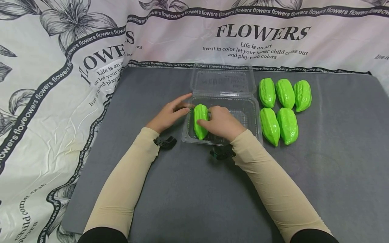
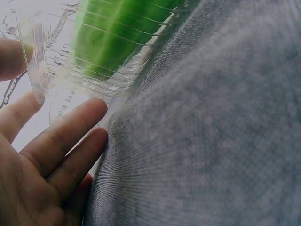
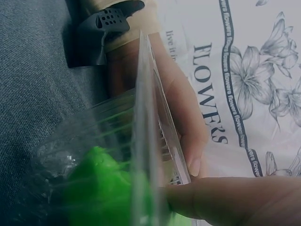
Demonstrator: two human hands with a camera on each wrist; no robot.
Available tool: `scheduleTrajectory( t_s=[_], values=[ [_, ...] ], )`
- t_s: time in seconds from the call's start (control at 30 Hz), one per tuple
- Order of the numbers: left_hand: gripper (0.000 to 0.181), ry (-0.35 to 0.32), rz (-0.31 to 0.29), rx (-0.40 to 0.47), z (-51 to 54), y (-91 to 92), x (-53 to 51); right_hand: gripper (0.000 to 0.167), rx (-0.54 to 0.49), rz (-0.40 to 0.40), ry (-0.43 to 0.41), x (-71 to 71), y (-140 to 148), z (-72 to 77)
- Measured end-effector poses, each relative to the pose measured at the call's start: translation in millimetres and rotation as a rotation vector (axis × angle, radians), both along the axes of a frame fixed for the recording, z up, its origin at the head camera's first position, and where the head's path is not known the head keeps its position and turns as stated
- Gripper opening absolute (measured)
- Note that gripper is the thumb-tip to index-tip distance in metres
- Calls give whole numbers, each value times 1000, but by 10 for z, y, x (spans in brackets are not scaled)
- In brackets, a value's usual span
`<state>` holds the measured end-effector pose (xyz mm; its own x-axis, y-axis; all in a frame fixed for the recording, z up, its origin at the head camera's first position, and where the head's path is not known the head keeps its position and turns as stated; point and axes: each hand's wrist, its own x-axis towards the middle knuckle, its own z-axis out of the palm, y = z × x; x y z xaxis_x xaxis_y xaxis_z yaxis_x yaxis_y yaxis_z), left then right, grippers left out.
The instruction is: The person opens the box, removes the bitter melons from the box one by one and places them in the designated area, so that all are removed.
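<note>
A green ribbed star fruit (image 1: 201, 121) stands lengthwise in the left part of a clear plastic clamshell box (image 1: 223, 140). My right hand (image 1: 223, 123) holds this fruit between thumb and fingers, inside the box. At the box's left edge, my left hand (image 1: 170, 114) touches the rim with fairly straight fingers. The left wrist view shows these fingers (image 2: 66, 136) beside the ribbed clear wall, with the green fruit behind it. In the right wrist view, a right-hand finger (image 3: 235, 197) reaches to the blurred fruit (image 3: 101, 188); most of that hand is out of frame.
The box's clear lid (image 1: 223, 81) is folded back at the far side. Right of the box, several more green star fruits (image 1: 285, 94) lie in two rows on the grey tabletop (image 1: 334, 168). Flower-printed cloth (image 1: 258, 44) stands behind and to the left.
</note>
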<state>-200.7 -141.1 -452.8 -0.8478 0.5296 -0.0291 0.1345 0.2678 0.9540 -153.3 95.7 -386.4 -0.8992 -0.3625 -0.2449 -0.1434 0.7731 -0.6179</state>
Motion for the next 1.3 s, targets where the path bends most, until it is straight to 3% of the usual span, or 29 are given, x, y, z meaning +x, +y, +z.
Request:
scheduleTrajectory(
  t_s=[0.4, 0.93, 1.3],
  values=[
    [60, 24, -1, 2, 2, -1, 13, 32, 11, -10, 12, -14, 48, 12],
    [60, 32, -11, 9, -12, 7, 1, 49, 27, -51, -2, -4, 115, 49],
    [60, 32, -9, 12, 1, 16, 5, 59, -24, -67, -18, 78, 130, 130]
  ],
)
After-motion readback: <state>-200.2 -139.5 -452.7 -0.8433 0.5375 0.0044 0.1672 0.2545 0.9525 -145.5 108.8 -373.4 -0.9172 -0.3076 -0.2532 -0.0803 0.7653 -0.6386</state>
